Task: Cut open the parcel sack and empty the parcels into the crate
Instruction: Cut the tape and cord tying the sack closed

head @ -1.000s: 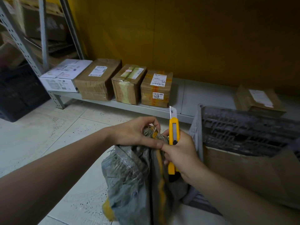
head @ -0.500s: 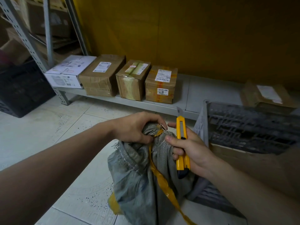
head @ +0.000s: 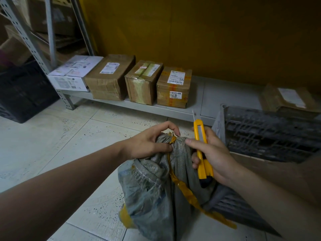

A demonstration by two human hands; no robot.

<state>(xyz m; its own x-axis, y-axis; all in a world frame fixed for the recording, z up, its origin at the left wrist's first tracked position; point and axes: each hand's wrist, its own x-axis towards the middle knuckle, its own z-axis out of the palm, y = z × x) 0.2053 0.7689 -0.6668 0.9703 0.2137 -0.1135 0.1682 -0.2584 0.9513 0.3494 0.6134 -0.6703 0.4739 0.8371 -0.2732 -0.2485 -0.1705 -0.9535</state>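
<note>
A grey woven parcel sack (head: 152, 193) stands upright on the floor, its neck bunched and wound with orange tape (head: 189, 193) that trails down its front. My left hand (head: 149, 141) pinches the gathered neck from the left. My right hand (head: 212, 152) holds a yellow utility knife (head: 202, 150) upright beside the neck, thumb resting on the sack top, blade tip pointing up. A grey slatted plastic crate (head: 271, 134) sits directly right of the sack, with brown cardboard inside it.
A low grey shelf (head: 198, 94) along the yellow wall carries a white box (head: 74, 73) and three brown boxes (head: 144, 82); another parcel (head: 288, 100) lies behind the crate. A black crate (head: 22, 91) and metal racking (head: 26, 39) stand at left. Pale tiled floor lies in front.
The tape has come loose from the neck and now hangs down the sack's front. My right hand with the knife has shifted slightly right of the neck; the view moved closer.
</note>
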